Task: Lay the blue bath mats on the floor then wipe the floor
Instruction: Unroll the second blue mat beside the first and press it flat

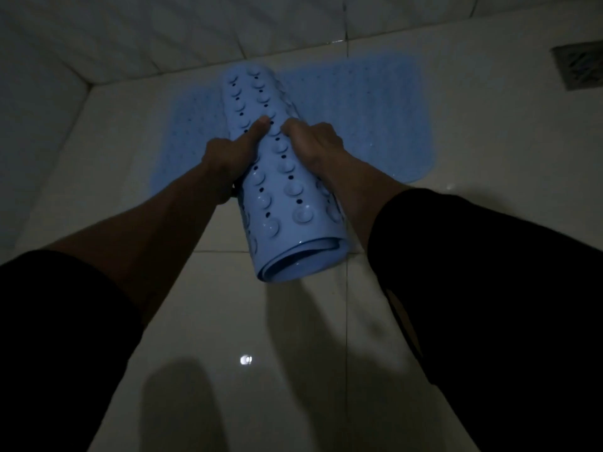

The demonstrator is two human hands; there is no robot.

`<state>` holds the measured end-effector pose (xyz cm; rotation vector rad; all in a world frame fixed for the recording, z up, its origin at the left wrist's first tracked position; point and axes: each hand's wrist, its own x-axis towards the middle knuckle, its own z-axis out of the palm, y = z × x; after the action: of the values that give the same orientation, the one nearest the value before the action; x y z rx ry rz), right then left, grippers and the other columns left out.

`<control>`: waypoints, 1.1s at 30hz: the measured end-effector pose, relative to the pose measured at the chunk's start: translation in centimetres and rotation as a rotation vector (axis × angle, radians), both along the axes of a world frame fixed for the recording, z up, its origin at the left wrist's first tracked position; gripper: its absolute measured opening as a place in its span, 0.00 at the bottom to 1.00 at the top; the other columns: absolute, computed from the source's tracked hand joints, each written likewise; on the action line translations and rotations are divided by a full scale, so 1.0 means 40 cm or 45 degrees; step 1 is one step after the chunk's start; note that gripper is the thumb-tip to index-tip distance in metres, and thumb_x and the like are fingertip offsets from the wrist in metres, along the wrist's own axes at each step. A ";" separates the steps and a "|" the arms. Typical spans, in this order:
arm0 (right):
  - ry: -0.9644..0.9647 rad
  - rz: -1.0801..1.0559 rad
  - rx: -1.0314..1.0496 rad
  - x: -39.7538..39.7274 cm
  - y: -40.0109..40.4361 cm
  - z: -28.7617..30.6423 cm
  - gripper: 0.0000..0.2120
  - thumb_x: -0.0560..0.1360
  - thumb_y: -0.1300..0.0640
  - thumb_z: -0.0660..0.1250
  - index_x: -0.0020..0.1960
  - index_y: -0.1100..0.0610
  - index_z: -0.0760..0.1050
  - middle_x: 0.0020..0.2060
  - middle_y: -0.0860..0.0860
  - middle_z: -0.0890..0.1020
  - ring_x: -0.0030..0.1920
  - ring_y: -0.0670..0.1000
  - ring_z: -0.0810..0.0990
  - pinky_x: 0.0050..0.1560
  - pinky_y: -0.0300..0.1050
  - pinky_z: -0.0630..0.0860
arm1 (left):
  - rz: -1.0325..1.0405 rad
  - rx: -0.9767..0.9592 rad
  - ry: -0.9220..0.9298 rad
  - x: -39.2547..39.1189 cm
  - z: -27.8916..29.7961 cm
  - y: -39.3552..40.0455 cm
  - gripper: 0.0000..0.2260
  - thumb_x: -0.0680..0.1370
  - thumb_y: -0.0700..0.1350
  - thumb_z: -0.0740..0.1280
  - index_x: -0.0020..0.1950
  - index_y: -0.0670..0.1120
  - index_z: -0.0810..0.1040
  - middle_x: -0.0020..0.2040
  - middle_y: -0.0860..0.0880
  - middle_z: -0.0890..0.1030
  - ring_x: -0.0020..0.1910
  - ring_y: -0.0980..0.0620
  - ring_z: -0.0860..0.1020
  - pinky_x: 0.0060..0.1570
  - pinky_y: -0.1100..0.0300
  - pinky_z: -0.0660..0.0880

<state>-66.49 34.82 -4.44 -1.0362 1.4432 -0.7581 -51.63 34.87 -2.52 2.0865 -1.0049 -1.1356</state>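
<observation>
I hold a rolled-up blue bath mat point(277, 177) in both hands, out in front of me above the tiled floor point(244, 321). The roll runs away from me, its near open end point(293, 259) low toward the camera, showing the coiled layers, and its far end up near the wall. The outside of the roll is covered in round suction cups with rows of small dark holes between them.

My left hand point(228, 158) grips the left side of the roll about halfway along, with the thumb lying up across the top among the cups. My right hand point(315, 143) grips the right side at about the same height, fingers curled over onto the top. The two hands sit close together, nearly meeting over the roll.

A second blue bath mat point(365, 125) lies flat on the floor beneath and beyond the roll, spread sideways along the base of the tiled wall point(163, 34). Its right end is rounded; its left part is dim and blurred.

A floor drain point(579, 65) sits at the far right. Both forearms come out of dark sleeves point(489, 272). The floor is glossy, with one small bright reflection point(245, 359) near me.
</observation>
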 end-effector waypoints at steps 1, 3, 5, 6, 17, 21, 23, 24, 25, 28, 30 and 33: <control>0.018 0.006 0.002 0.007 0.015 0.005 0.16 0.75 0.44 0.63 0.50 0.57 0.77 0.42 0.50 0.80 0.45 0.51 0.80 0.51 0.47 0.78 | 0.000 -0.011 0.028 0.009 -0.002 0.017 0.41 0.65 0.71 0.74 0.67 0.43 0.78 0.58 0.45 0.83 0.50 0.46 0.83 0.42 0.54 0.81; 0.058 0.010 -0.016 0.017 0.046 0.018 0.15 0.75 0.45 0.63 0.50 0.56 0.77 0.42 0.49 0.79 0.45 0.52 0.80 0.51 0.47 0.78 | -0.010 -0.026 0.066 0.019 -0.003 0.050 0.40 0.67 0.70 0.73 0.68 0.42 0.77 0.58 0.45 0.83 0.49 0.47 0.83 0.39 0.56 0.80; 0.096 -0.007 -0.049 0.019 0.079 0.021 0.17 0.76 0.46 0.63 0.54 0.58 0.78 0.41 0.49 0.79 0.45 0.51 0.80 0.51 0.47 0.77 | -0.039 -0.048 0.125 0.016 0.000 0.087 0.38 0.70 0.69 0.72 0.68 0.42 0.77 0.57 0.46 0.83 0.46 0.50 0.82 0.34 0.59 0.78; 0.102 -0.026 -0.068 0.017 0.102 0.018 0.18 0.76 0.46 0.63 0.54 0.60 0.79 0.41 0.50 0.80 0.44 0.51 0.80 0.48 0.46 0.76 | -0.061 -0.062 0.162 0.016 -0.003 0.104 0.37 0.71 0.68 0.72 0.68 0.42 0.76 0.57 0.46 0.82 0.45 0.51 0.82 0.33 0.61 0.78; 0.328 -0.370 -0.055 -0.117 0.430 -0.062 0.32 0.78 0.38 0.61 0.76 0.54 0.63 0.73 0.52 0.69 0.71 0.56 0.69 0.70 0.46 0.65 | -0.377 -0.064 0.479 -0.132 -0.126 0.307 0.30 0.72 0.57 0.77 0.68 0.43 0.78 0.60 0.46 0.82 0.50 0.49 0.84 0.42 0.58 0.83; 0.363 -0.482 0.018 -0.165 0.506 -0.077 0.33 0.78 0.36 0.60 0.76 0.54 0.64 0.74 0.54 0.69 0.71 0.57 0.69 0.71 0.49 0.66 | -0.399 -0.035 0.587 -0.192 -0.167 0.372 0.28 0.71 0.54 0.79 0.67 0.44 0.80 0.59 0.45 0.84 0.51 0.46 0.85 0.52 0.47 0.83; 0.356 -0.528 0.050 -0.173 0.527 -0.090 0.31 0.79 0.37 0.60 0.75 0.54 0.65 0.73 0.55 0.70 0.70 0.57 0.70 0.70 0.49 0.67 | -0.418 -0.041 0.607 -0.214 -0.187 0.396 0.28 0.71 0.54 0.78 0.67 0.44 0.79 0.60 0.45 0.84 0.53 0.46 0.84 0.53 0.47 0.83; 0.354 -0.553 0.042 -0.176 0.538 -0.096 0.29 0.79 0.39 0.60 0.74 0.54 0.67 0.71 0.55 0.72 0.69 0.57 0.72 0.68 0.48 0.69 | -0.434 -0.053 0.607 -0.223 -0.197 0.406 0.27 0.72 0.54 0.78 0.68 0.44 0.79 0.60 0.45 0.84 0.54 0.47 0.84 0.54 0.48 0.83; 0.356 -0.564 0.013 -0.178 0.547 -0.107 0.26 0.79 0.40 0.60 0.72 0.53 0.69 0.69 0.54 0.74 0.67 0.57 0.74 0.66 0.47 0.70 | -0.444 -0.074 0.612 -0.230 -0.208 0.416 0.26 0.74 0.53 0.77 0.68 0.44 0.78 0.60 0.46 0.83 0.54 0.47 0.84 0.54 0.49 0.83; 0.380 -0.560 0.007 -0.192 0.574 -0.130 0.23 0.80 0.43 0.60 0.70 0.53 0.71 0.68 0.55 0.75 0.66 0.58 0.74 0.65 0.47 0.70 | -0.398 -0.039 0.615 -0.245 -0.241 0.444 0.26 0.73 0.54 0.77 0.66 0.45 0.77 0.59 0.48 0.82 0.56 0.46 0.83 0.56 0.47 0.82; 0.384 -0.572 0.014 -0.211 0.593 -0.145 0.22 0.80 0.44 0.60 0.70 0.53 0.71 0.68 0.56 0.75 0.65 0.59 0.74 0.63 0.47 0.69 | -0.390 -0.015 0.614 -0.257 -0.254 0.464 0.31 0.68 0.59 0.79 0.65 0.47 0.77 0.60 0.47 0.82 0.56 0.46 0.83 0.56 0.45 0.81; 0.389 -0.564 0.003 -0.233 0.592 -0.166 0.21 0.81 0.45 0.60 0.70 0.53 0.71 0.67 0.56 0.76 0.64 0.58 0.75 0.58 0.43 0.68 | -0.351 -0.098 0.544 -0.276 -0.295 0.476 0.41 0.60 0.67 0.79 0.68 0.49 0.77 0.62 0.48 0.83 0.57 0.47 0.83 0.57 0.45 0.81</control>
<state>-75.82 58.49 -11.08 -0.8635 1.9746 -0.9385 -62.69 53.92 -14.30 1.5793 -1.1192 -1.5688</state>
